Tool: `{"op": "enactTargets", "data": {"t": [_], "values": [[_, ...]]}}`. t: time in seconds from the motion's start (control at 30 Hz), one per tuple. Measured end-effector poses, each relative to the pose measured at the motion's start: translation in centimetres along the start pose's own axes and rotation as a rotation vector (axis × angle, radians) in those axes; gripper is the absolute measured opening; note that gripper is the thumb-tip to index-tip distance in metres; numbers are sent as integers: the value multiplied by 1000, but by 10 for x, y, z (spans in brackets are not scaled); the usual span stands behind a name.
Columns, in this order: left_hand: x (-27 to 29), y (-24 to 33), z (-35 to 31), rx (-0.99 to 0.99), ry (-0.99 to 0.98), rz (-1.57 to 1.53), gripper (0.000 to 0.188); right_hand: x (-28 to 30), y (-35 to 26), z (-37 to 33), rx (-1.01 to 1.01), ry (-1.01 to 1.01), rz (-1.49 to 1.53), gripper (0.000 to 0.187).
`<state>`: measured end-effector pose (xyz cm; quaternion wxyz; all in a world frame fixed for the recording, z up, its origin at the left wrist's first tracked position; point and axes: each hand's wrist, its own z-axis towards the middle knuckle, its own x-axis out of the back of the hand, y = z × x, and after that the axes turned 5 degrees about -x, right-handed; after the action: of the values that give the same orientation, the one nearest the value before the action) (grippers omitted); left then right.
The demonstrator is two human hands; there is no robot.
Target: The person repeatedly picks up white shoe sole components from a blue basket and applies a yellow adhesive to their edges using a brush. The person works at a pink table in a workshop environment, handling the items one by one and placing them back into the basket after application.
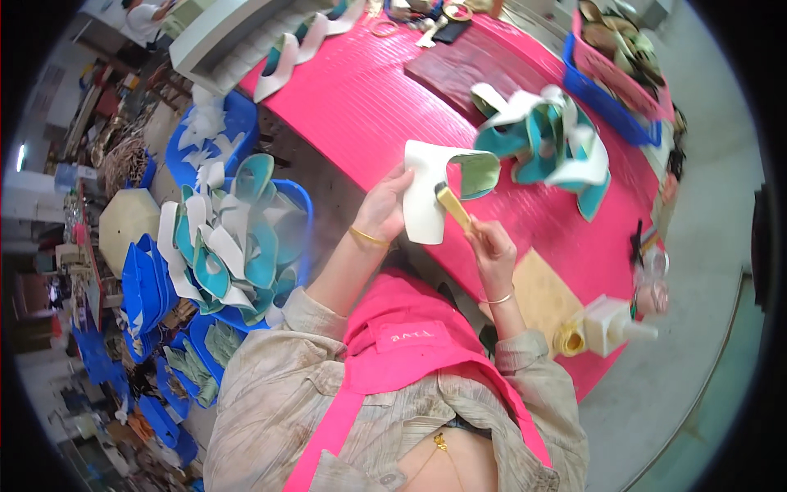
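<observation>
My left hand (pixel 385 203) grips the left edge of a white shoe upper (pixel 423 193), which is held up over the table's near edge. Its far side curves round and shows a green lining. In my right hand (pixel 492 246) is a small brush (pixel 453 207) with a flat yellow handle, its dark tip touching or very close to the white face of the upper. Beyond my hands, to the right, lies a heap of white uppers with teal linings (pixel 537 139).
The pink table (pixel 344 123) carries a dark red slab (pixel 443 74), a tan board (pixel 541 291), a white pot (pixel 607 324) and a yellow ring (pixel 568 338). A blue bin (pixel 307 215) heaped with uppers stands left. Stacked baskets (pixel 602 94) are far right; a grey rack (pixel 197 61) is far left.
</observation>
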<state>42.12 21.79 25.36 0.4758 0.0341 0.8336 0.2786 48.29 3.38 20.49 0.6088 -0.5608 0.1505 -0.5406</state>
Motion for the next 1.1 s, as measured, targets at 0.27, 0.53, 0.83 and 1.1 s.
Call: {"op": "enactTargets", "data": {"t": [0.27, 0.53, 0.83, 1.1], "values": [[34, 188, 244, -180, -333, -177, 23, -82, 65, 130, -342, -167, -11, 18], [153, 275, 542, -207, 12, 19, 26, -127, 62, 219, -538, -258, -207, 18], [282, 318, 642, -473, 453, 1085, 26, -128, 56, 250, -536, -362, -268, 19], [-13, 135, 459, -438, -152, 971, 27, -48, 49, 214, -841, 320, 263, 22]]}}
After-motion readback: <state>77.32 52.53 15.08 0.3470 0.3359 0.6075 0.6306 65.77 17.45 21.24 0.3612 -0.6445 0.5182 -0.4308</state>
